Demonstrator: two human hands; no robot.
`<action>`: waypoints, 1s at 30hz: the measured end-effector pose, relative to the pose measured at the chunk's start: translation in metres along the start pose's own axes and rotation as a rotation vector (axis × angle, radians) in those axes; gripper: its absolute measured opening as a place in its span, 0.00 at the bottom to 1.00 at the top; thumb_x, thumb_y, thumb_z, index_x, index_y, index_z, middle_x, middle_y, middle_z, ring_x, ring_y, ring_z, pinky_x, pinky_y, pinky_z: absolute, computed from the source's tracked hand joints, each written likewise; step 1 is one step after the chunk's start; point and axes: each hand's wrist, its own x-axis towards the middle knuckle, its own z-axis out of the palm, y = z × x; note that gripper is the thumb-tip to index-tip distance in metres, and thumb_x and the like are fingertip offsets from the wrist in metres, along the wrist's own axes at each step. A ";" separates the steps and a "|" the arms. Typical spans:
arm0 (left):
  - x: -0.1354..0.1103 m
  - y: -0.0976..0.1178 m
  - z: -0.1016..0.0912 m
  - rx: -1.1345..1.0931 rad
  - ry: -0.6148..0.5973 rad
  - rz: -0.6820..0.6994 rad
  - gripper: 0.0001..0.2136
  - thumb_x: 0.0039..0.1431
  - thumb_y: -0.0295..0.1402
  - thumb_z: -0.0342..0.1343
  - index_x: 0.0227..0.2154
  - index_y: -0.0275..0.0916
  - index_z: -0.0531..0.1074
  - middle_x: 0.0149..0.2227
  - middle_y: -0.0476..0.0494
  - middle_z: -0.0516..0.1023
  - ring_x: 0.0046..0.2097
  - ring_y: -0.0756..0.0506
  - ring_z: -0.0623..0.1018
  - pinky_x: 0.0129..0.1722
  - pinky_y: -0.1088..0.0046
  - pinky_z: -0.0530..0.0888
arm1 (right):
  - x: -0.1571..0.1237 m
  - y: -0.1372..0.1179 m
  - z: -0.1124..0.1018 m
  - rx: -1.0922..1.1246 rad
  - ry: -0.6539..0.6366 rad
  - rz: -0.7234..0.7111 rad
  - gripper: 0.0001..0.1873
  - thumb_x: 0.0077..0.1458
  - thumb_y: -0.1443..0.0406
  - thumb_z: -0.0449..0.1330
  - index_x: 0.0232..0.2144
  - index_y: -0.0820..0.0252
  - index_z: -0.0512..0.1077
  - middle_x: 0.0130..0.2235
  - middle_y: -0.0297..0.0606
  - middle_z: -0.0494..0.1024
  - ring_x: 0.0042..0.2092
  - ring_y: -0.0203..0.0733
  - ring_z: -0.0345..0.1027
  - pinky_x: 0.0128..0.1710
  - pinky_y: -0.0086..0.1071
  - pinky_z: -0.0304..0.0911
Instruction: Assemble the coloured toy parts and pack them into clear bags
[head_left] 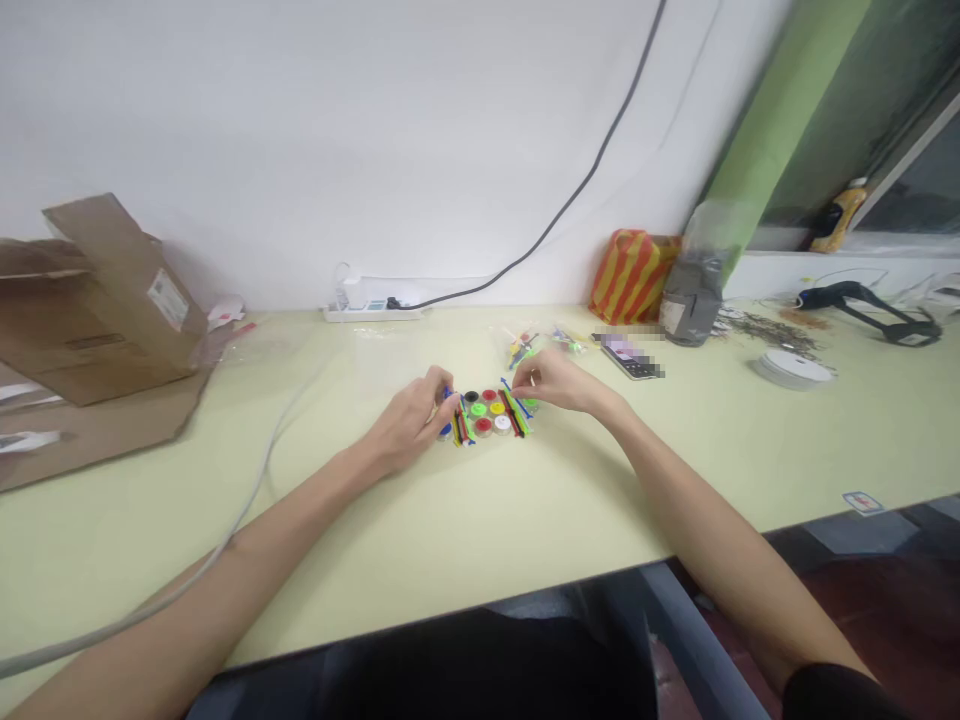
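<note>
A small cluster of round coloured pots [487,412] in black, red, green, yellow and white sits on the pale yellow table [480,520]. Thin coloured sticks [516,410] lie along both sides of the cluster. My left hand [411,420] rests at the cluster's left edge, fingers curled and pinched on the sticks there. My right hand [559,382] sits at the right edge, fingertips pinched together on the sticks on that side. What exactly each pinch holds is too small to make out.
A clear bag of coloured pieces [523,345] lies just behind the pots. A phone [632,358], a striped bag [631,275] and a grey pouch [691,290] stand at back right. Cardboard boxes [97,300] fill the left; a power strip [373,308] lies by the wall; a grey cable [247,500] crosses the table.
</note>
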 end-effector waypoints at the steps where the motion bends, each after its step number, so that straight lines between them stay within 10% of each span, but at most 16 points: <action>1: 0.000 0.000 0.000 -0.003 -0.002 0.000 0.10 0.71 0.43 0.41 0.41 0.42 0.59 0.31 0.50 0.67 0.31 0.46 0.68 0.35 0.68 0.65 | 0.000 0.000 0.001 -0.003 -0.005 0.004 0.08 0.53 0.64 0.63 0.30 0.65 0.79 0.28 0.36 0.78 0.29 0.35 0.64 0.29 0.29 0.56; 30: -0.001 0.003 -0.002 0.005 -0.013 0.002 0.11 0.71 0.43 0.41 0.40 0.42 0.60 0.32 0.49 0.68 0.32 0.46 0.68 0.36 0.67 0.66 | 0.001 -0.010 0.006 -0.173 -0.134 0.051 0.07 0.54 0.64 0.65 0.32 0.63 0.80 0.30 0.37 0.78 0.29 0.34 0.64 0.29 0.29 0.52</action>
